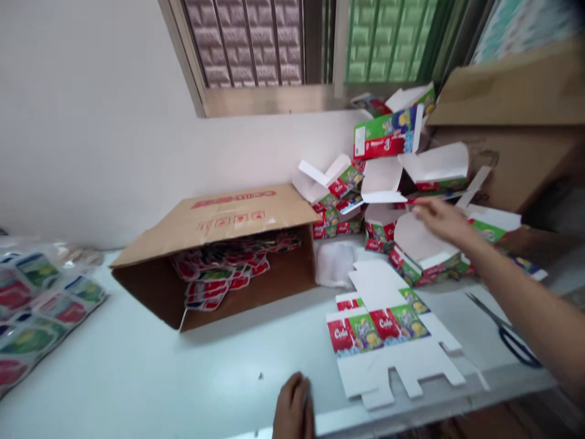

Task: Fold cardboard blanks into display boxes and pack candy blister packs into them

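Observation:
My right hand [441, 221] reaches over a pile of small printed cartons with its fingers pinched at the red edge of a carton [382, 178] whose white flap stands up. The hand is slightly blurred. Below it sits another open carton [423, 247]. My left hand [293, 410] rests at the front edge of the table, its fingers curled together; whatever they may hold is hidden. Between the hands, flat unfolded carton blanks [393, 326] with cola and lemon prints lie on the table [228, 372].
A brown cardboard box [247, 213] lies on its side, holding several printed pouches [210, 289]. More bagged pouches [41, 311] are at the left. Dark-handled scissors [507, 332] lie near my right forearm. A larger cardboard box [507, 146] stands behind the pile, below the window [274, 100].

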A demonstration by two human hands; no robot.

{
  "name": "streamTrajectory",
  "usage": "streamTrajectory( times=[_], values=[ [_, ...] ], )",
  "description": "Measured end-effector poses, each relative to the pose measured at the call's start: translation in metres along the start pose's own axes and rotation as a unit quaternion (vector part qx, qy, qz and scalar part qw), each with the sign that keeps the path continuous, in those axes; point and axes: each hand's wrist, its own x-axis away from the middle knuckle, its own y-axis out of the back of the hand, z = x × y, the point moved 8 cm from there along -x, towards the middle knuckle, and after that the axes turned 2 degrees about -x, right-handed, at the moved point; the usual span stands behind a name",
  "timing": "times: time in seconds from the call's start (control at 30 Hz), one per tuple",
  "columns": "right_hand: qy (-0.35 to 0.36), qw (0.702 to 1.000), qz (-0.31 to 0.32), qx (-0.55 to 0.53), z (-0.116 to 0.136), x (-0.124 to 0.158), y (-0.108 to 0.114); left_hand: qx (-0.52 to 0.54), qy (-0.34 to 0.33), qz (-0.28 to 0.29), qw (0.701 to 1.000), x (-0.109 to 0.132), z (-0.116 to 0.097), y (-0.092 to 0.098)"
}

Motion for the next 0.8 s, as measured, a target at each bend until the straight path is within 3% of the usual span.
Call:
streamTrajectory(
  times=[0.07,0.17,0.2,0.27,0.37,0.47,0.57,0.7,0.77,0.8],
  values=[
    [0.029,0.992,0.12,-0.007,0.001,0.074,-0.07,-0.011,-0.019,0.033,0.999,0.008,-0.005,0.002],
    [0.044,0.967,0.248,0.044,0.0,0.177,-0.151,-0.009,-0.008,0.054,0.998,0.003,-0.01,0.006],
    [0.059,0.953,0.287,0.07,0.0,0.204,-0.17,0.0,0.004,0.057,0.998,0.0,-0.012,0.008],
    [0.071,0.947,0.294,0.111,0.0,0.238,-0.189,0.031,0.033,0.063,0.997,-0.006,-0.019,0.009],
    [0.081,0.954,0.258,0.129,0.006,0.259,-0.192,0.122,0.139,0.074,0.98,-0.015,-0.027,-0.001],
    [0.12,0.956,0.242,0.112,0.019,0.27,-0.187,0.269,0.311,0.087,0.908,-0.022,-0.03,-0.027],
    [0.136,0.959,0.236,0.075,0.03,0.272,-0.174,0.332,0.341,0.081,0.876,-0.041,-0.042,-0.034],
    [0.143,0.956,0.254,-0.024,0.056,0.265,-0.145,0.402,0.333,0.077,0.85,-0.066,-0.053,-0.005],
    [0.18,0.943,0.271,-0.072,0.083,0.263,-0.131,0.44,0.348,0.089,0.823,-0.075,-0.059,0.017],
    [0.204,0.933,0.281,-0.092,0.099,0.264,-0.127,0.475,0.363,0.099,0.795,-0.078,-0.064,0.027]
  ],
)
